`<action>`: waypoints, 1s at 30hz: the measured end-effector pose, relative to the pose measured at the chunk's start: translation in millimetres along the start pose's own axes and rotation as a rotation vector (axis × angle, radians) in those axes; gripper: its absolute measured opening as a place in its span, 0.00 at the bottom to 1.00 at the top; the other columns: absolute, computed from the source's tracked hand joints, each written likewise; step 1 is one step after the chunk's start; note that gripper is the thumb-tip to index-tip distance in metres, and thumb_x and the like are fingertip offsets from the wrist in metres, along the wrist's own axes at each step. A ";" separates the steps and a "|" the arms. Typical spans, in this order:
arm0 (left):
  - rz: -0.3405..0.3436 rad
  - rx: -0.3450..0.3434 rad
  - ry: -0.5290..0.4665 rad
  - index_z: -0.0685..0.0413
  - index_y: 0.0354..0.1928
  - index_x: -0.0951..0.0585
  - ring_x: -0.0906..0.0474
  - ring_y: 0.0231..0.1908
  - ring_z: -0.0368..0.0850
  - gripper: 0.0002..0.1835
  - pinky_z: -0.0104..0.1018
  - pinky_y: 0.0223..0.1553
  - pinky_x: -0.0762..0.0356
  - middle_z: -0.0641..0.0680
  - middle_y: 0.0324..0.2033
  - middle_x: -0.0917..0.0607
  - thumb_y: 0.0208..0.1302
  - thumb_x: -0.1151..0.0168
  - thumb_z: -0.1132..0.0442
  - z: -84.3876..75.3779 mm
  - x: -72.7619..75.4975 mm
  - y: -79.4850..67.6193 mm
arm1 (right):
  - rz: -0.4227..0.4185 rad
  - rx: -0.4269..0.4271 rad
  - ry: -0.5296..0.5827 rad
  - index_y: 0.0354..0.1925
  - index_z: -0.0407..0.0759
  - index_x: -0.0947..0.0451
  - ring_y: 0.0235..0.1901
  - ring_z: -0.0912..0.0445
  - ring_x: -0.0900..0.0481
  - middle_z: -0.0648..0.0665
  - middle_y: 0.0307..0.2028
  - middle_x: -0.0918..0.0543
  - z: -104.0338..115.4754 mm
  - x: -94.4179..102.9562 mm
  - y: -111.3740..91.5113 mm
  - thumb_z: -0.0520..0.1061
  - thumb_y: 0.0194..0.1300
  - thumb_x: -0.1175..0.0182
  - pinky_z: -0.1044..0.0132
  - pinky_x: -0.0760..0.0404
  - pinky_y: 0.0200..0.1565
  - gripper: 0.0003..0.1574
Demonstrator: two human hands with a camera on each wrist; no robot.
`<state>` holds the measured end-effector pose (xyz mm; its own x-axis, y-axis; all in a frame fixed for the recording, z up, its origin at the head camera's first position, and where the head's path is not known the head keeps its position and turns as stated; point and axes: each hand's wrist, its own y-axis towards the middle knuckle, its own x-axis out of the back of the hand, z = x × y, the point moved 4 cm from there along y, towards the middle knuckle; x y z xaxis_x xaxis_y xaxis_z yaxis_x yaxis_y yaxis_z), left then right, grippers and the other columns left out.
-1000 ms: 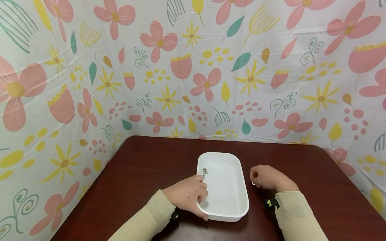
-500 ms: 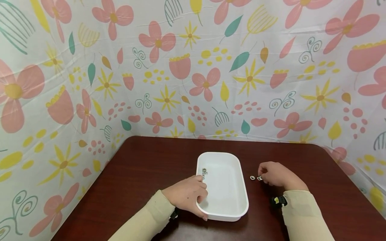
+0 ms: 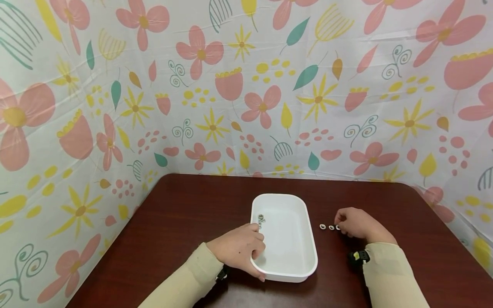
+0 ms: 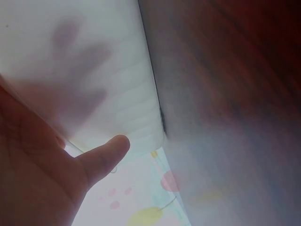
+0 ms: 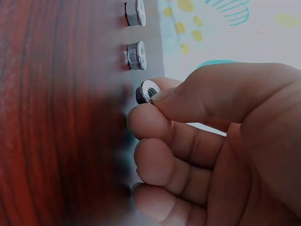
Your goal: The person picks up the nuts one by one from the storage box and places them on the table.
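Note:
My left hand (image 3: 239,248) grips the near left side of a white plastic tray (image 3: 286,244), fingers over the rim and thumb along the outer wall. In the left wrist view the thumb (image 4: 106,155) lies against the wall, and finger shadows show through it. To the right of the tray, my right hand (image 3: 356,223) pinches a silver flange nut (image 5: 149,90) between thumb and fingertips, low at the tabletop. Two more flange nuts, one (image 3: 322,226) nearer the tray and one (image 3: 331,227) beside the fingers, stand in a row with it.
Inside the tray, several small metal nuts (image 3: 261,219) lie against the left wall, partly behind the left hand. The dark red wooden table (image 3: 208,192) bears everything. A flower-patterned curtain (image 3: 246,107) hangs along its back and left sides.
My right hand has moved right, away from the tray. Two flange nuts now stand released on the table, and the fingers are at a third. My left hand and the tray have stayed put.

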<state>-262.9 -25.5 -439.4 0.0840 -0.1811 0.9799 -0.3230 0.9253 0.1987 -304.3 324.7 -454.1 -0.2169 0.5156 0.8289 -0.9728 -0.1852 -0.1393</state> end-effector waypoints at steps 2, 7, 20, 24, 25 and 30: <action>0.000 -0.002 0.000 0.40 0.15 0.36 0.44 0.29 0.35 0.34 0.24 0.38 0.42 0.33 0.19 0.42 0.40 0.27 0.25 0.0 -0.2 -0.2 | -0.002 0.001 0.004 0.33 0.42 0.23 0.21 0.53 0.26 0.46 0.23 0.25 -0.3 -0.6 -0.3 0.37 0.67 0.43 0.58 0.27 0.27 0.04; 0.000 0.001 -0.006 0.40 0.15 0.36 0.45 0.29 0.34 0.34 0.24 0.38 0.42 0.33 0.19 0.42 0.40 0.27 0.25 -0.8 0.0 -1.9 | -0.013 0.017 0.003 0.32 0.43 0.23 0.20 0.53 0.26 0.47 0.22 0.25 0.7 -2.3 0.4 0.37 0.67 0.43 0.58 0.27 0.27 0.05; -0.011 -0.006 -0.013 0.40 0.15 0.36 0.44 0.29 0.35 0.34 0.23 0.37 0.42 0.33 0.19 0.41 0.40 0.27 0.25 -0.5 0.1 -1.7 | -0.029 0.007 -0.004 0.32 0.43 0.23 0.21 0.53 0.26 0.47 0.23 0.25 -1.5 -0.9 0.1 0.38 0.67 0.42 0.58 0.27 0.27 0.05; -0.002 -0.003 -0.010 0.40 0.15 0.36 0.44 0.29 0.35 0.34 0.23 0.37 0.42 0.34 0.19 0.40 0.41 0.27 0.25 0.0 -0.4 -0.8 | -0.024 0.007 -0.003 0.33 0.43 0.23 0.21 0.53 0.26 0.47 0.23 0.24 -0.4 0.4 -1.3 0.38 0.67 0.41 0.58 0.27 0.27 0.04; 0.002 -0.002 -0.011 0.40 0.15 0.36 0.44 0.29 0.35 0.34 0.23 0.37 0.42 0.34 0.19 0.40 0.41 0.27 0.25 0.2 -0.6 -0.6 | -0.027 0.008 -0.010 0.33 0.44 0.22 0.22 0.53 0.26 0.47 0.24 0.24 -0.1 1.1 -1.5 0.39 0.67 0.41 0.58 0.27 0.27 0.04; 0.009 -0.001 -0.005 0.40 0.15 0.36 0.44 0.29 0.35 0.34 0.23 0.37 0.42 0.33 0.19 0.41 0.40 0.27 0.25 1.0 -1.4 0.5 | -0.055 0.031 -0.061 0.34 0.45 0.22 0.25 0.53 0.27 0.49 0.25 0.24 3.4 6.7 -1.9 0.40 0.68 0.42 0.58 0.28 0.29 0.04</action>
<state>-264.0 -25.1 -440.6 0.0764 -0.1739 0.9818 -0.3228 0.9273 0.1894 -303.7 325.6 -446.5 -0.1565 0.4736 0.8667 -0.9799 -0.1843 -0.0762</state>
